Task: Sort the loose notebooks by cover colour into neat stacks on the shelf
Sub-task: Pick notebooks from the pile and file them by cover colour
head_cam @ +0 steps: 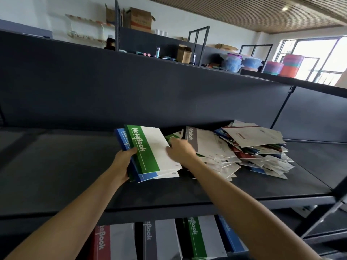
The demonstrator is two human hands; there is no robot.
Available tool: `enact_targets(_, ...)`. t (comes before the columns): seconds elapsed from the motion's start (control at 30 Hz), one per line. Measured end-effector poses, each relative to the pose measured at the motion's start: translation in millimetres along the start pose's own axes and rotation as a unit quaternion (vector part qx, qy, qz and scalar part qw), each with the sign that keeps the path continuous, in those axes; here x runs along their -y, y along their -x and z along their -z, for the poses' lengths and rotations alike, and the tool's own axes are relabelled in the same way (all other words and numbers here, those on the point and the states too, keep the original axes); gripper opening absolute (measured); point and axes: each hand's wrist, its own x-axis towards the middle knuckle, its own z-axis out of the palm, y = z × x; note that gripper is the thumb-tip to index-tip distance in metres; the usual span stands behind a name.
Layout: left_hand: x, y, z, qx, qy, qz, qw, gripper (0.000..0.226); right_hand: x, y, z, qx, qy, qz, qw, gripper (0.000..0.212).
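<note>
On the lower tier, sorted stacks of red, grey, green and blue notebooks (195,239) stand by colour. Above, on the dark metal shelf (56,166), the left hand (123,164) wraps thumb and fingers around a green-topped bundle of card-cover notebooks (142,147), blue beneath, probably to keep picks together. The right hand (181,150) reaches a half-hidden green cover (171,136) at the edge of the loose pile of mixed notebooks (253,147); whether its fingers have hold, I cannot tell

Green-and-white notebook (150,147) tops a fanned bundle over a blue notebook (122,137), gripped in the left hand (123,166). Loose pile (253,152), mixed covers, lies jumbled right of the right hand (181,150) on the dark shelf (56,166).
</note>
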Motion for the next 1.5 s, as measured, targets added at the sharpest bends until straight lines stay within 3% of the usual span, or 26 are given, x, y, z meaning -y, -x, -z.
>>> enact_targets(0.07,2,1,9,0.005,0.013,0.001,1.0,0.025,-30,-8,-7,-0.041,0.005,-0.079,0.996,0.04)
enact_targets(0.13,4,2,17,-0.002,0.017,0.003,1.0,0.022,-47,-14,-12,-0.022,0.026,-0.123,0.992,0.055)
enact_targets(0.27,8,-5,27,-0.018,0.009,0.009,1.0,0.031,-51,-23,-13,0.0,0.072,-0.116,0.991,0.049)
enact_targets(0.47,9,-11,18,0.006,0.012,0.023,1.0,0.032,-39,-16,-3,-0.014,0.218,-0.045,0.975,0.03)
enact_targets(0.63,9,-9,6,0.025,0.006,0.016,1.0,0.028,-6,9,9,-0.021,0.268,-0.01,0.963,0.031)
enact_targets(0.83,8,1,-3,0.041,0.041,0.004,0.998,0.02,61,67,-4,0.02,0.328,0.197,0.924,0.024)
enact_targets(0.9,10,7,0,0.043,0.04,-0.003,0.998,0.025,66,79,-2,0.018,0.315,0.227,0.922,0.025)
enact_targets(1.03,10,24,5,0.023,0.006,-0.017,1.0,0.027,56,89,9,0.042,0.215,0.229,0.949,0.032)
enact_targets(1.13,8,40,5,0.001,-0.015,-0.026,1.0,0.026,31,82,11,0.043,0.014,0.11,0.993,0.036)
enact_targets(1.23,7,59,3,-0.009,-0.028,-0.024,0.999,0.024,-1,79,9,0.019,-0.099,-0.041,0.994,0.04)
enact_targets(1.3,11,73,-1,-0.017,-0.038,-0.029,0.999,0.026,-18,85,6,0.065,-0.257,-0.136,0.955,0.037)
enact_targets(1.37,19,90,-5,-0.025,-0.052,-0.038,0.998,0.028,-30,100,3,0.141,-0.461,-0.2,0.853,0.022)
enact_targets(1.43,31,108,-10,-0.037,-0.072,-0.043,0.996,0.032,-39,120,1,0.179,-0.581,-0.214,0.764,0.009)
enact_targets(1.5,48,127,-13,-0.049,-0.082,-0.041,0.995,0.036,-50,141,-6,0.174,-0.619,-0.208,0.737,0.008)
